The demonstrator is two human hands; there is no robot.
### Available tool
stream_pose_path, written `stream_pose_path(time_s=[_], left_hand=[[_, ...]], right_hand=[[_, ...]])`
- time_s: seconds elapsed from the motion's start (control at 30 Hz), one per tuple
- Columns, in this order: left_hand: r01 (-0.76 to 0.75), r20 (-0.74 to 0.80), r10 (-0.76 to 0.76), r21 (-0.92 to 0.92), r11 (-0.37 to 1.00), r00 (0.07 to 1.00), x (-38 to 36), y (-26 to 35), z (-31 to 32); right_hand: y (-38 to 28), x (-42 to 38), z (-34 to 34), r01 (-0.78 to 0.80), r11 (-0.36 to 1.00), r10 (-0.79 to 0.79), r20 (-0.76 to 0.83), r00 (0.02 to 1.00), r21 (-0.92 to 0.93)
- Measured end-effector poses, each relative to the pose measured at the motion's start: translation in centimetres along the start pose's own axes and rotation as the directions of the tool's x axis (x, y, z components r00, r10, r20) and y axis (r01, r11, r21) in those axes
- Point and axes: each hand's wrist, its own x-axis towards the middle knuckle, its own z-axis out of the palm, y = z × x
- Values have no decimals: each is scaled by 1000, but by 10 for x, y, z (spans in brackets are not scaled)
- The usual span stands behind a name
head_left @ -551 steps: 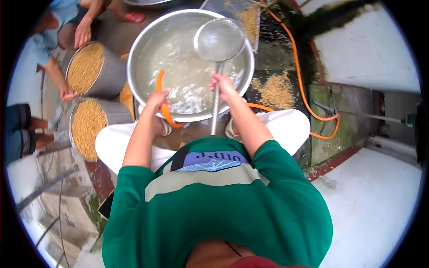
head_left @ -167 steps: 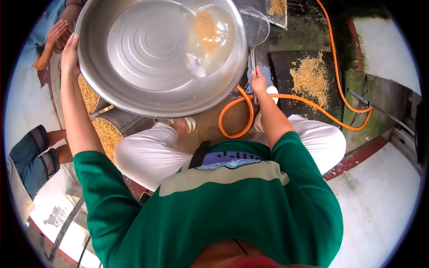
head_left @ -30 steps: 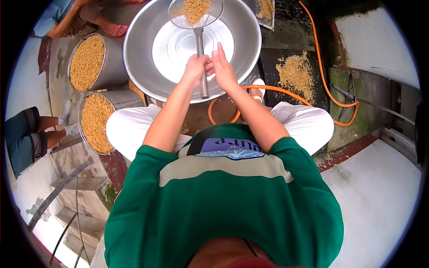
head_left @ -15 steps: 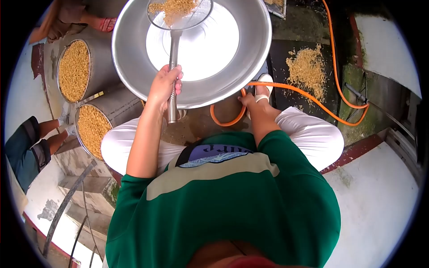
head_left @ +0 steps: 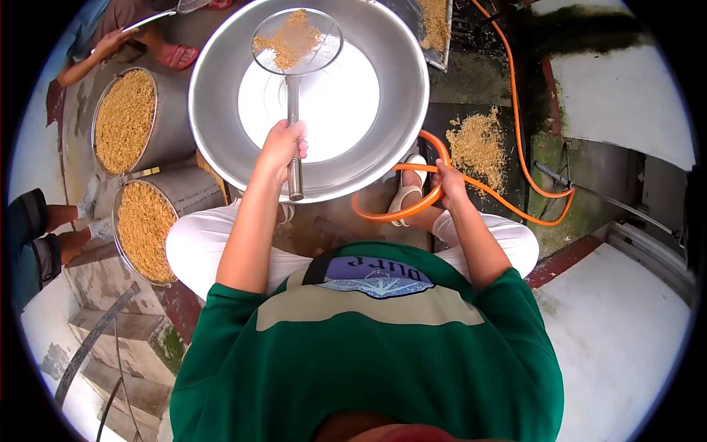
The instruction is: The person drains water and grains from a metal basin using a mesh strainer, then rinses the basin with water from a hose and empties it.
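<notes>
My left hand (head_left: 283,147) is closed around the metal handle of a mesh skimmer (head_left: 294,92). Its round strainer, with yellow-brown grain (head_left: 293,38) on the mesh, is over a wide steel basin (head_left: 213,96). The basin's bottom looks bright white. On the right, my right hand (head_left: 451,183) is closed on an orange hose (head_left: 440,151), beside my white shoe. The hose loops near the basin's rim, and its end is not visible.
Two steel buckets of grain (head_left: 127,121) (head_left: 146,232) stand at left. Grain is spilled (head_left: 477,147) on the dark floor at right, near a tray of grain (head_left: 436,26). Another person's hand (head_left: 112,44) holds a second skimmer at upper left. Another person's legs show at far left.
My right hand has come up from low by my shoe, raising the orange hose into a loop. The skimmer now shows whole over the basin. Another person's skimmer has come into view.
</notes>
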Motion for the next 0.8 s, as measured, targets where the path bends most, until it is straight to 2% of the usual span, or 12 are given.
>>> stream_pose_path(time_s=[0.03,0.1,0.17,0.2,0.23,0.33,0.4,0.47,0.53,0.57,0.7,0.8], left_hand=[[-5,5,5,-5,1000,1000,-2,-1,-1],[-15,11,15,6,1000,1000,-11,-1,-1],[-20,13,20,23,1000,1000,-17,-3,-2],[-23,22,23,6,1000,1000,-17,-6,-4],[-28,30,28,-11,1000,999,-18,-6,-6],[-21,35,22,-46,999,999,-24,-4,-8],[-21,29,22,-53,998,999,-24,-3,-12],[-14,19,16,-59,998,1000,-25,-3,-16],[-10,-10,10,-69,998,1000,-25,1,-18],[-16,-15,15,-71,997,1000,-25,5,-19],[8,-30,-11,-100,995,999,-26,10,-25],[30,-50,-36,-113,993,998,-24,12,-30]], right_hand=[[-19,-17,-2,131,991,-131,-5,991,-27],[-59,-48,0,297,949,-289,86,953,-102],[-94,-59,16,446,882,-439,76,895,-155],[-109,-58,25,454,878,-443,104,890,-148],[-124,-52,36,439,896,-426,158,891,-64],[-150,-16,74,451,882,-416,226,881,-136],[-161,17,99,481,853,-450,182,874,-204],[-175,46,123,439,882,-426,108,898,-170],[-186,68,145,462,869,-446,125,886,-178],[-191,77,155,489,830,-474,123,872,-268],[-206,117,189,573,744,-551,170,817,-343],[-210,125,218,570,750,-523,228,821,-336]])
